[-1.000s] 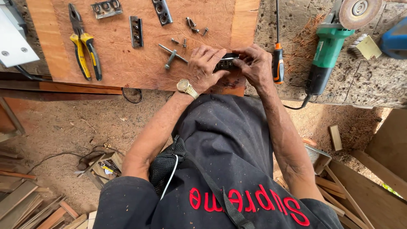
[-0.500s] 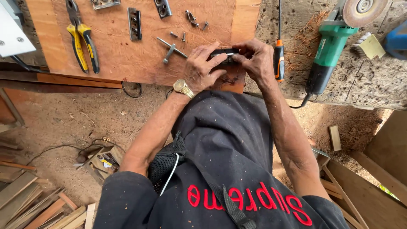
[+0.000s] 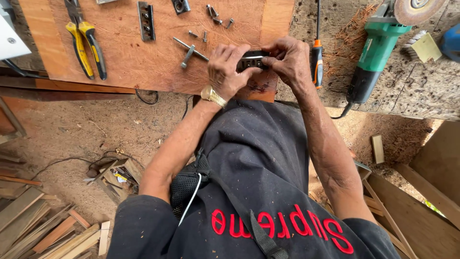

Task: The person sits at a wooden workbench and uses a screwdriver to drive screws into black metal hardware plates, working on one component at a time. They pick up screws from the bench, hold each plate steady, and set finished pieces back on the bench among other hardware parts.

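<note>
- Since the earlier frame, little has moved: both hands are kept at the same spot on the board, and the small dark metal part [image 3: 252, 59] is still held between them.
- That part is seen as a short, blackish, oblong block with a pale, shiny strip along its top; most of it is hidden by fingers, so its full shape cannot be told.
- It is held just above the near edge of the wooden board [image 3: 143, 72] that lies on the desk [image 3: 421, 96], close to the board's right corner.
- By the left hand [image 3: 227, 69] the part's left end is clasped, fingers curled over it and the knuckles turned up; a gold wristwatch [image 3: 212, 96] is worn on that wrist.
- By the right hand [image 3: 287, 60] the right end is pinched, thumb and fingertips pressed to it, the grip narrow and closed on the part.
- Both forearms are stretched forward from the body, elbows bent.
- Counted on the board: one pair of yellow-handled pliers [image 3: 86, 45], two dark metal plates [image 3: 146, 20], one T-shaped metal key [image 3: 189, 50], and several loose screws [image 3: 215, 14].
- Beside the right hand one orange-handled screwdriver [image 3: 317, 57] is laid, and further right one green angle grinder [image 3: 378, 45].
</note>
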